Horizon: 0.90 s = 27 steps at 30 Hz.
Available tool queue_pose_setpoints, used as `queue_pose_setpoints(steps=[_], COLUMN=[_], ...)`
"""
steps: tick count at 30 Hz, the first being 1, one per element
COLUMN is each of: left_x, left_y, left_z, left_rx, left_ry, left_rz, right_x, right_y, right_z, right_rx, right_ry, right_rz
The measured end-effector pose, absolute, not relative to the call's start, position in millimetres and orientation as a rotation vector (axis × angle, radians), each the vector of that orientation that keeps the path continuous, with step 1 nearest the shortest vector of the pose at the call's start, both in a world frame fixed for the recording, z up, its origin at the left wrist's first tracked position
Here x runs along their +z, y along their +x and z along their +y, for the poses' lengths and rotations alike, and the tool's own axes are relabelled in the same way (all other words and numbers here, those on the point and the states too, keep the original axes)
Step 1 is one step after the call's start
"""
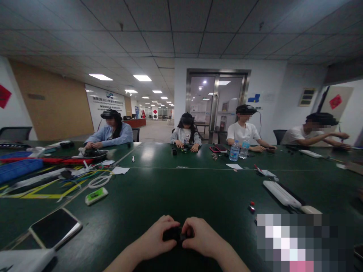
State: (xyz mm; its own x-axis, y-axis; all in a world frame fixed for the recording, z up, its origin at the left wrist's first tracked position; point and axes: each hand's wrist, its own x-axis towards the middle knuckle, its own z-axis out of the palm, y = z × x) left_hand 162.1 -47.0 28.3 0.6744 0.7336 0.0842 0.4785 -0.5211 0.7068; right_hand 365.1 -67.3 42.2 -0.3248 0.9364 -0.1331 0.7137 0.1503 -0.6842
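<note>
Close to me, low in the middle of the head view, a small black block-like object [173, 234] is held between my two hands just over the green tabletop. My left hand [159, 235] grips its left end, thumb below and fingers above. At its right end my right hand [197, 235] pinches it between thumb and fingertips. The object's exact kind cannot be made out, and the fingers cover parts of both ends.
On my left lie a tablet-like device [55, 228], a green-and-white packet [96, 195], a coiled white cable [99, 181] and blue trays [21, 170]. Rightward are a small red-and-silver item [251, 206], a white bar [280, 193] and water bottles [234, 151]. Several people sit opposite.
</note>
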Motion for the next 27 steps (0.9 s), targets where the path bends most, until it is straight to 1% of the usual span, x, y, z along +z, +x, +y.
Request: queue_pose_setpoints(steps=[4,8,12,18,27], left_x=[27,28,28,28,28], left_y=[161,156,150,149,150], left_z=[-46,-45,-43,-42,-42], left_rx=[0.49,0.488,0.486,0.479,0.47], left_ry=[2.24,2.257,2.267,2.245,2.195], left_rz=[0.946,0.977,1.03,1.044,1.046], right_x=[37,31,22,15,16], right_y=[373,390,403,409,408], right_z=[-59,-45,-34,-31,-31], right_rx=[1.099,1.052,1.102,1.188,1.218], right_ry=[-1.514,-1.603,-1.683,-1.66,-1.618], right_rz=[-1.985,-1.746,-1.497,-1.454,-1.431])
